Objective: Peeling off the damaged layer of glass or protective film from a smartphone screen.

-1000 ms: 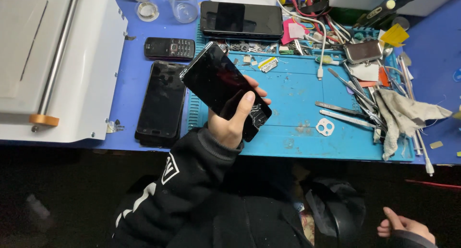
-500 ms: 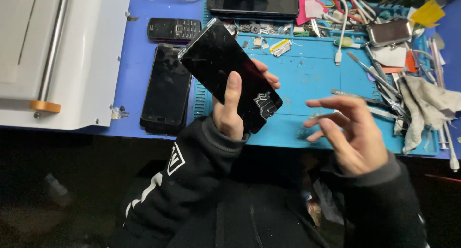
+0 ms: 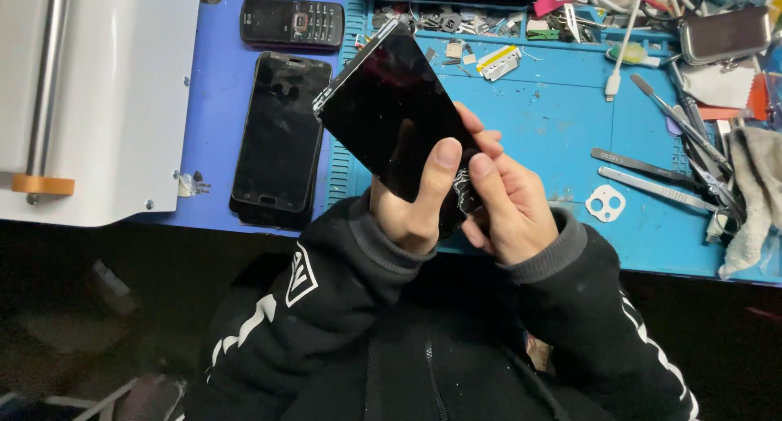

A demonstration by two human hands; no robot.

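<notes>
The left hand grips a black smartphone by its lower end, thumb pressed flat across the glass and the other fingers closed behind it. The phone is tilted, its top corner pointing toward eleven o'clock, and it is held in the air above the teal work mat, just below the centre of the view. The right hand closes on the same lower end from three o'clock, its fingertips on the bottom corner, where white cracks spread through the glass.

The phone looks thin, stiff and light, with a smooth face that is likely slippery. The cracked corner makes it fragile there, and the shards could be sharp, so the side edges and the sound upper half seem the safer places to hold. Its top edge may be lifting from the frame, though the angle makes that hard to judge.

Counted, three handsets show in full: the held one, a dark smartphone lying at nine o'clock on the blue table, and one keypad phone at eleven o'clock. Two metal tweezers lie at three o'clock, with one white camera-lens frame just below them. One white machine fills the far nine o'clock side.
</notes>
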